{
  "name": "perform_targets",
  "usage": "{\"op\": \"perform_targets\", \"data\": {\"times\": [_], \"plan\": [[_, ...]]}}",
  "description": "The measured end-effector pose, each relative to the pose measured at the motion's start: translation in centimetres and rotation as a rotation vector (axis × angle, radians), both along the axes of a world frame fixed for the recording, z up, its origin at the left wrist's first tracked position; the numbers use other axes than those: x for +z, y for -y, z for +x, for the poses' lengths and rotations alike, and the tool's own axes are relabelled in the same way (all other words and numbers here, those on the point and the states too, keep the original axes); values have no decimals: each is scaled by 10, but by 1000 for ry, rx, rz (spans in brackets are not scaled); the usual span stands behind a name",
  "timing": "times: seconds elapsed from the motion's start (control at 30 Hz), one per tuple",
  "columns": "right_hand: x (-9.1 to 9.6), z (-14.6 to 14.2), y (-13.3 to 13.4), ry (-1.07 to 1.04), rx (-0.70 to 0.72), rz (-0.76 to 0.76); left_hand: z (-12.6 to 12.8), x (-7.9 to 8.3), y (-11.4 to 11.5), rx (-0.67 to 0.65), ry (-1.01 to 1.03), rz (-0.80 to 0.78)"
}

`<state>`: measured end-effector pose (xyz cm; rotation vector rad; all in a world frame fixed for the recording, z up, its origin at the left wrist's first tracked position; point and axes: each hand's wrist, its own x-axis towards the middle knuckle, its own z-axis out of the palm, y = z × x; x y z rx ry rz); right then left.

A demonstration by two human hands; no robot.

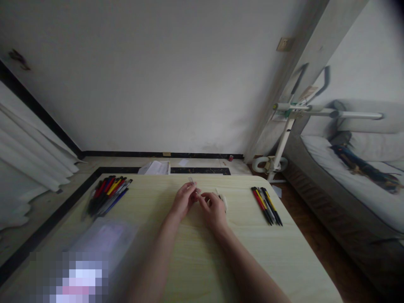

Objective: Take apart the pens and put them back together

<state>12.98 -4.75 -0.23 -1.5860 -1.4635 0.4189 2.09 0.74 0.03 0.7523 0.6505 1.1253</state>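
Note:
Over the middle of the table, my left hand (184, 198) pinches a small clear plastic piece (190, 180), which sticks up past the fingertips. My right hand (215, 208) is close beside it, fingers curled and thumb tip near the left fingers; what it grips, if anything, is too small to make out. Partly hidden behind my right hand lie thin whitish pieces (224, 202). To the right is a short row of pens (267, 206) with red, yellow, grey and black barrels. A larger heap of mixed pens (109, 193) lies on the left.
The light wooden table (246, 256) has rounded corners. A blurred clear plastic bag (107, 235) lies at its front left. Beyond the far edge is a white box (158, 167) on the floor. White exercise equipment (284, 139) and a sofa (353, 168) stand to the right.

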Motion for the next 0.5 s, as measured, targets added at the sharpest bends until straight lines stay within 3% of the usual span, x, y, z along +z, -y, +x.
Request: {"op": "perform_targets", "data": {"times": [0.5], "plan": [[-2,2,-2,-38,16,-9,0,-3,-1,-3,-76,19]]}}
